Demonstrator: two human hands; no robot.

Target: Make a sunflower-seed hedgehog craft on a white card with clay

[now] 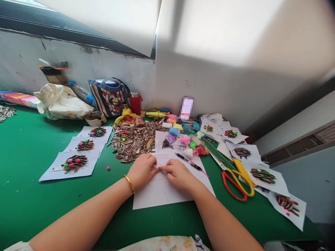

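Note:
My left hand (143,170), with a gold bangle at the wrist, rests on white paper, its fingers curled and pressed together. Beside it, my right hand (181,175) has bent fingers, and its index finger reaches toward the left thumb. Between them lies a small sheet of paper (164,161) with a faint dotted drawing, and both hands grip or press its near part. Part of this sheet is hidden by my fingers. It lies on a larger white sheet (172,198). A black pen (183,157) lies just beyond my right hand.
A pile of sunflower seeds (134,141) sits ahead on the left. Coloured clay packets (193,144) lie ahead. Red-and-yellow scissors (235,179) are at right. Seed-decorated hedgehog pictures (75,165) line both sides. A bag (110,97) and a red bottle (135,104) stand by the wall.

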